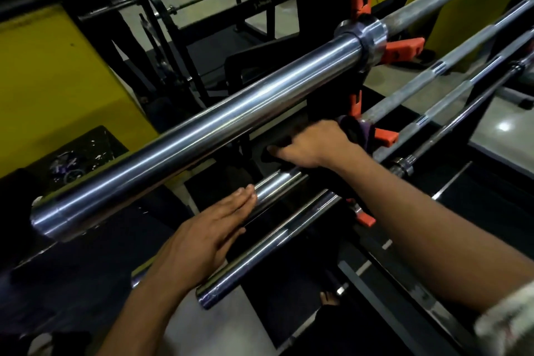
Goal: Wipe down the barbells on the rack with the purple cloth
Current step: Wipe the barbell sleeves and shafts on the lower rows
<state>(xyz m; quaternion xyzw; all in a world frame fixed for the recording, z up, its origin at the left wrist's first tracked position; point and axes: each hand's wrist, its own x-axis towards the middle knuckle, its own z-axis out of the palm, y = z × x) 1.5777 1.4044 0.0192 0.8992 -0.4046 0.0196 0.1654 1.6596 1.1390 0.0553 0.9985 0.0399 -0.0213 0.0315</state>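
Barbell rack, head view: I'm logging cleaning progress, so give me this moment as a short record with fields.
top barbell: large chrome sleeve crossing the frame, no hand on it
purple cloth: bunched at a lower bar's collar, under the right hand
right hand: grip around the cloth
left hand: fingers straight, resting flat on a lower sleeve
lowest sleeve: untouched
rack hooks: orange, holding the bars

head view, one camera only, looking forward and down, close over the barbells (202, 121) on the rack (359, 95).
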